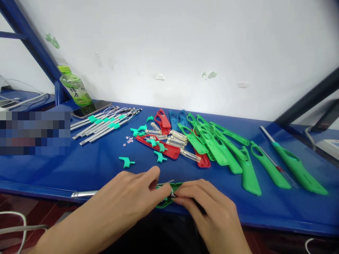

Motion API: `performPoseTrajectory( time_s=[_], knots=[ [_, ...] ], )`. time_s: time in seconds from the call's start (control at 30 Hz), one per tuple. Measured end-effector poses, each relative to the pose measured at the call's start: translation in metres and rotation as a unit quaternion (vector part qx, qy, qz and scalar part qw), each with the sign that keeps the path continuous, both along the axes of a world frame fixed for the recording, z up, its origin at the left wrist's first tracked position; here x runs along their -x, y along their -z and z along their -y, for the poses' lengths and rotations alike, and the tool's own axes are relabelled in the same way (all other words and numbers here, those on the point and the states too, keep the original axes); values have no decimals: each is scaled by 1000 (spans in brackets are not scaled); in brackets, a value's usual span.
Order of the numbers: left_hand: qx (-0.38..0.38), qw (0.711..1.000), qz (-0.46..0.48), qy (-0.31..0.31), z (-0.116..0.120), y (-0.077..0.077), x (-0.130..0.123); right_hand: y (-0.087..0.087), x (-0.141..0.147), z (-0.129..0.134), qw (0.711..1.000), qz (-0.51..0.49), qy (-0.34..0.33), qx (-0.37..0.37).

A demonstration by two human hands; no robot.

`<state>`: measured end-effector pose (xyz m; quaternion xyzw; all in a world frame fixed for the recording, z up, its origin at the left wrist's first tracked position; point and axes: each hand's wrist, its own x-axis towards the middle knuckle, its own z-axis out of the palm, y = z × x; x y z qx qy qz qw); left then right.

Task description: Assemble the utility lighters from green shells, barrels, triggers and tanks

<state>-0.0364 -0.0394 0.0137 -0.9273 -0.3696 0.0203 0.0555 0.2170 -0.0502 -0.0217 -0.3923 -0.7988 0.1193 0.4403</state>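
Near the table's front edge, a green lighter casing half (166,203) lies between my two hands, its inner side up. My left hand (140,194) is closed round its left part, thumb pressed by a thin white wire (173,192). From under that hand a metal lighter tube (84,194) sticks out to the left. The right hand (206,201) closes on the casing's other end, fingertips pinched beside the wire; what lies under them is hidden. Just beyond my hands are teal triggers (127,162) and a red casing half (169,150).
Metal tubes with wires (103,123) lie at the left, near a phone (91,108) and a bottle (75,86). Clear fuel tanks (190,154), blue casing halves (178,119) and several green casings (214,144) cover the middle. An assembled green lighter (299,165) rests at the right. A white wall stands behind.
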Motion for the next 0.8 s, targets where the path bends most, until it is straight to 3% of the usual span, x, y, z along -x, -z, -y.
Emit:
performPoseTrajectory(
  time_s=[0.23, 0.43, 0.8],
  knots=[
    [0, 1000, 5, 3, -3, 3, -4, -1, -1, -1, 998, -30, -15, -53],
    [3, 1000, 14, -5, -1, -1, -5, -2, -2, -1, 998, -62, -7, 18],
    [25, 999, 25, -6, -1, -1, -3, -1, 0, 1, 995, -97, -11, 35]
  ],
)
